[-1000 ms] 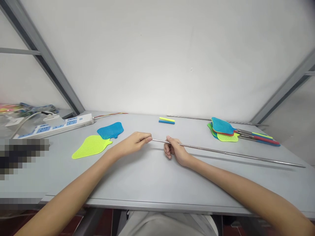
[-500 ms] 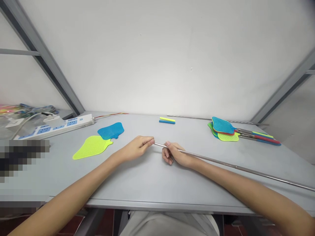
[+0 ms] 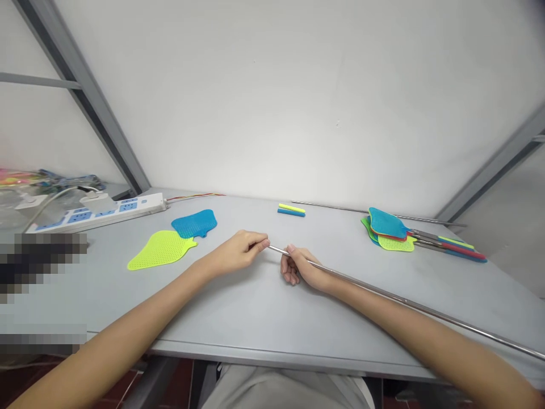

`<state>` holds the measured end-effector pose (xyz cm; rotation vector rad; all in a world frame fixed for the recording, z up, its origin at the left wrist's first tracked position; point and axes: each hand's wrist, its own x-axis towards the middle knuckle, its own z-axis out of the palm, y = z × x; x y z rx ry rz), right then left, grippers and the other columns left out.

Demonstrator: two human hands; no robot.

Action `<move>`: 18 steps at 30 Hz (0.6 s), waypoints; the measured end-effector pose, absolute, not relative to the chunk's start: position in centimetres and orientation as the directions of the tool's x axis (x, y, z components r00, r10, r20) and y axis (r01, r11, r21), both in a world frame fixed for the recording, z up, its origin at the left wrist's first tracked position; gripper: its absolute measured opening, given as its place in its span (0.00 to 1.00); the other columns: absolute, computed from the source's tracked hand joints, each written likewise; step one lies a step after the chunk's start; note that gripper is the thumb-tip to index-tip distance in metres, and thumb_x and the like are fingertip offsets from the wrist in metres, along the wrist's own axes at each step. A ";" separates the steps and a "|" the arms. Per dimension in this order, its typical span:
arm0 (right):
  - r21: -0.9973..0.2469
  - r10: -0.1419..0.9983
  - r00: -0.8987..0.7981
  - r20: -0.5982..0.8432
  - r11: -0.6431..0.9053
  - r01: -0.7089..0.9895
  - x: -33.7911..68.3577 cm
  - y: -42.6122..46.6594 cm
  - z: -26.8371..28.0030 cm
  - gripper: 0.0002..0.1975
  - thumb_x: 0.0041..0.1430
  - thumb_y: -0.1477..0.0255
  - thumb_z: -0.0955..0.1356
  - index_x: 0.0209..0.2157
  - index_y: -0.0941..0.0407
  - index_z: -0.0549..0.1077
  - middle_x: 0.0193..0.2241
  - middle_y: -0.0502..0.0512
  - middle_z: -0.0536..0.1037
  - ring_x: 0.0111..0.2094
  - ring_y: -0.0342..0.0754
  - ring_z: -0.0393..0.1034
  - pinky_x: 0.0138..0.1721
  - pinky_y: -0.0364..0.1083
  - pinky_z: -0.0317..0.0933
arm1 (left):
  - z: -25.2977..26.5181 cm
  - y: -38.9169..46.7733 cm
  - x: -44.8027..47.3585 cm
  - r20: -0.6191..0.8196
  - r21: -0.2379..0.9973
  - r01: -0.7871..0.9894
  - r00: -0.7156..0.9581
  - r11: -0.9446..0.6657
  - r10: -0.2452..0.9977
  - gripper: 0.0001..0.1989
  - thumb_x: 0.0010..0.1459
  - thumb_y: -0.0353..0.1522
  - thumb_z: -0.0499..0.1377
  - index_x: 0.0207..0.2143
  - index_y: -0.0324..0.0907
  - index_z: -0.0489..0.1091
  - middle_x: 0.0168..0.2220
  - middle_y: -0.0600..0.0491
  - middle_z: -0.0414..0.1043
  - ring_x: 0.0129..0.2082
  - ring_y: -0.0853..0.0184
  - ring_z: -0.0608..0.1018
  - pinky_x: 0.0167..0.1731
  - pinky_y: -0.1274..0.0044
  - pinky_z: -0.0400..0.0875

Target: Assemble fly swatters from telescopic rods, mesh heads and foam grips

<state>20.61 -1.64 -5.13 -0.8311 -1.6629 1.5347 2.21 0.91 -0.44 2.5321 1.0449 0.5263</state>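
Within both hands point(image 3: 239, 250) point(image 3: 305, 269), metal rod point(image 3: 406, 300)

The left grip point(image 3: 242, 250) pinches the thin end of a telescopic metal rod point(image 3: 406, 301) above the grey bench point(image 3: 255, 324), the right grip point(image 3: 313, 274) holding it farther along; a yellow-green fly-swatter head point(image 3: 157, 251) and a blue fly-swatter head point(image 3: 195, 223) lie left, stacked fly swatters point(image 3: 388, 224) right

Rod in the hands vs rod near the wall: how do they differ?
Held rod is gripped by left hand and right hand; back rod lies on the table.
Held rod runs out of frame at right; back rod shows both ends, its middle partly hidden by swatters.
Shared: both look thin, shiny, metallic.
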 end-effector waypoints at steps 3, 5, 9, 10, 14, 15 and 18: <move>-0.997 0.850 -0.524 0.056 0.077 0.018 20.4 -1.6 -5.1 0.24 0.55 0.57 0.51 0.20 0.60 0.63 0.13 0.49 0.64 0.13 0.37 0.56 0.15 0.38 0.50 | -0.3 0.9 2.2 0.205 0.416 0.599 0.671 -0.684 0.712 0.17 0.57 0.36 0.40 0.18 0.39 0.54 0.16 0.59 0.51 0.18 0.76 0.57 0.21 0.81 0.51; -0.996 0.851 -0.524 0.043 0.077 0.044 20.3 -1.6 -5.0 0.25 0.55 0.57 0.51 0.20 0.60 0.64 0.13 0.49 0.64 0.13 0.36 0.56 0.15 0.38 0.50 | 0.0 0.7 2.3 0.233 0.385 0.597 0.676 -0.704 0.700 0.17 0.57 0.36 0.40 0.20 0.39 0.57 0.18 0.59 0.55 0.20 0.75 0.60 0.23 0.81 0.53; -0.995 0.845 -0.535 0.023 0.071 0.070 20.3 -1.6 -4.8 0.25 0.54 0.56 0.52 0.19 0.60 0.65 0.13 0.49 0.64 0.13 0.36 0.57 0.15 0.37 0.50 | 0.8 -0.1 2.6 0.314 0.323 0.572 0.687 -0.754 0.656 0.15 0.56 0.38 0.43 0.26 0.40 0.63 0.27 0.54 0.63 0.29 0.71 0.64 0.32 0.78 0.57; -0.996 0.843 -0.537 0.019 0.066 0.068 20.3 -1.6 -4.8 0.25 0.54 0.56 0.52 0.20 0.60 0.65 0.13 0.49 0.64 0.14 0.36 0.57 0.15 0.37 0.50 | 0.9 -0.3 2.7 0.323 0.309 0.567 0.693 -0.764 0.645 0.15 0.56 0.38 0.43 0.28 0.40 0.64 0.29 0.53 0.63 0.31 0.70 0.65 0.35 0.77 0.57; -0.997 0.842 -0.538 0.021 0.058 0.052 20.4 -1.6 -4.8 0.26 0.53 0.54 0.53 0.20 0.60 0.65 0.14 0.49 0.64 0.14 0.36 0.57 0.15 0.37 0.50 | 0.5 -0.8 3.1 0.319 0.226 0.545 0.741 -0.807 0.590 0.13 0.55 0.37 0.45 0.34 0.41 0.65 0.32 0.52 0.64 0.34 0.68 0.65 0.37 0.75 0.56; -0.997 0.842 -0.539 0.026 0.062 0.049 20.4 -1.6 -4.8 0.26 0.53 0.54 0.53 0.20 0.61 0.66 0.14 0.49 0.64 0.14 0.36 0.57 0.15 0.37 0.50 | 0.3 -0.9 3.3 0.308 0.205 0.538 0.758 -0.818 0.575 0.12 0.55 0.36 0.45 0.34 0.41 0.65 0.31 0.52 0.64 0.33 0.68 0.65 0.37 0.75 0.56; -0.996 0.837 -0.546 0.033 0.070 0.048 20.5 -1.5 -4.8 0.26 0.52 0.54 0.53 0.20 0.61 0.66 0.14 0.49 0.64 0.15 0.37 0.57 0.16 0.38 0.51 | -0.1 -0.9 3.6 0.275 0.165 0.524 0.789 -0.836 0.549 0.12 0.57 0.33 0.43 0.33 0.40 0.64 0.29 0.53 0.64 0.31 0.70 0.65 0.35 0.76 0.56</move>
